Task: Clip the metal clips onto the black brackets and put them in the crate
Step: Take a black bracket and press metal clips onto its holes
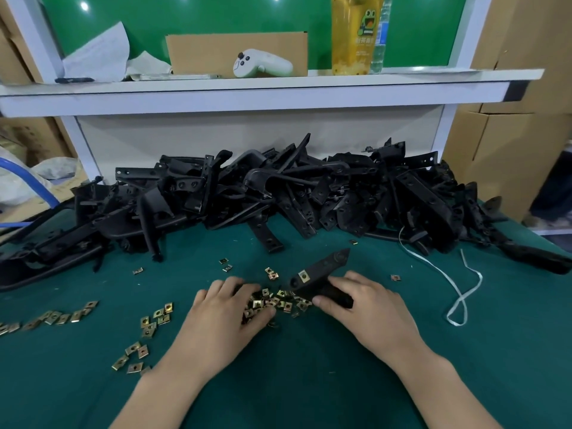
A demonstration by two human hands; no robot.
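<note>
Both forearms enter from the near edge over the green mat (309, 382). Left hand (223, 308): palm down, fingers and thumb curled into the heap of metal clips (280, 300) just to its right, with several clips caught between thumb and fingertips. Right hand (365, 305): palm down, fingers and thumb wrapped round the lower part of one black bracket (322, 269). This bracket extends beyond the hand, pointing away and to the right. One fitted clip (305, 276) sits near its left end, just beyond the thumb. The heap lies between the two hands. Loose clips (154, 320) are scattered left of the left hand. Bracket pile (278, 193): spans the mat well beyond both hands. White strap (458, 292): lies right of the right hand. Shelf (278, 85): above the pile, carrying a white controller (263, 63) and a yellow bottle (353, 35).
</note>
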